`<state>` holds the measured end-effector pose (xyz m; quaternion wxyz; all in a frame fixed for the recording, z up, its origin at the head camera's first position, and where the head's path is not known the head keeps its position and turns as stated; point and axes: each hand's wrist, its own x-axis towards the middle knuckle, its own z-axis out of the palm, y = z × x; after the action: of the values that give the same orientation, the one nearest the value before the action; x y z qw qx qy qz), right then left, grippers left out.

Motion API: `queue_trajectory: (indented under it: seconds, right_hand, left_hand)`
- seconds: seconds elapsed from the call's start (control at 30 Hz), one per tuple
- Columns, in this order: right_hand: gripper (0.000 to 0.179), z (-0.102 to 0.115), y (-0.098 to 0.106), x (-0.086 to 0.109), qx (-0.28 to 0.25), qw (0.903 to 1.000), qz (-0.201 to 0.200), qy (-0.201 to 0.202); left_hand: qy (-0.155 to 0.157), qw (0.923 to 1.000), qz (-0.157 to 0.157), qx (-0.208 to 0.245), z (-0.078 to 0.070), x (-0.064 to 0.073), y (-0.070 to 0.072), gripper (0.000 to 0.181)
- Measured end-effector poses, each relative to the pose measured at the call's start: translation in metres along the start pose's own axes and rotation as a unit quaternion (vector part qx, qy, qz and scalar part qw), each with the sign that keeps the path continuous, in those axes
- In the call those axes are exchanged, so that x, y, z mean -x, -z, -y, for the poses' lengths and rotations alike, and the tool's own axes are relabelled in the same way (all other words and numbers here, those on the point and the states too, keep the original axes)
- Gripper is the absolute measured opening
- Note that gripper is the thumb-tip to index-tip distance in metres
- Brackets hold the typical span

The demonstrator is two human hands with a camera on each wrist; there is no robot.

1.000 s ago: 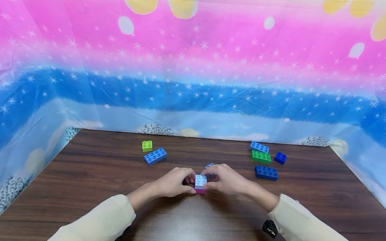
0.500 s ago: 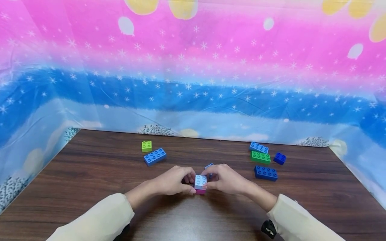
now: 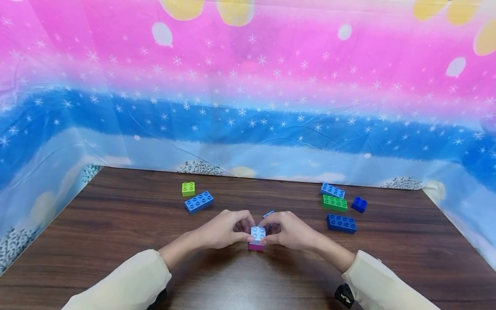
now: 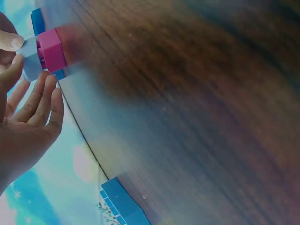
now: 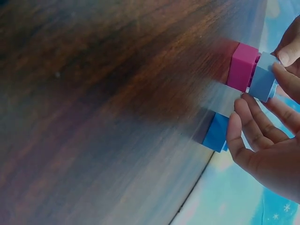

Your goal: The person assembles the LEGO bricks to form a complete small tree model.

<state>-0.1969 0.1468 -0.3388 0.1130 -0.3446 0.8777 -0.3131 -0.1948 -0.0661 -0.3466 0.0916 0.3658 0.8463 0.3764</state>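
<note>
A pale blue 2x2 toy brick sits over a magenta brick standing on the table. The wrist views show a narrow gap with studs between the pale blue brick and the magenta brick. My left hand pinches the pale blue brick from the left, thumb at its near corner. From the right, my right hand pinches the same brick between thumb and index finger. Its other fingers extend close to a blue brick, which the head view shows partly hidden behind that hand.
Back left on the wooden table lie a lime brick and a blue brick. To the right are a light blue brick, a green one, a dark blue one and a small blue one. A patterned cloth hangs behind.
My left hand has risen slightly, its thumb shifting from beside the magenta brick up to the pale blue one. More of the magenta brick's front shows. The right hand has barely moved.
</note>
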Motion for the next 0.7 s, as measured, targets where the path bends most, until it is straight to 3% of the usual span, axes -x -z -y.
queue_trajectory:
  seconds: [0.3,0.7]
  right_hand:
    - [0.024,-0.0018,-0.0028,0.0005,-0.026,0.9994,-0.003,-0.024]
    - [0.024,-0.0061,-0.0037,0.002,-0.023,0.9997,-0.001,-0.011]
  left_hand:
    - [0.016,0.9997,-0.003,0.021,0.0045,0.0011,-0.0036,0.016]
    - [0.014,0.9994,-0.009,0.032,0.0083,0.0008,-0.0064,0.016]
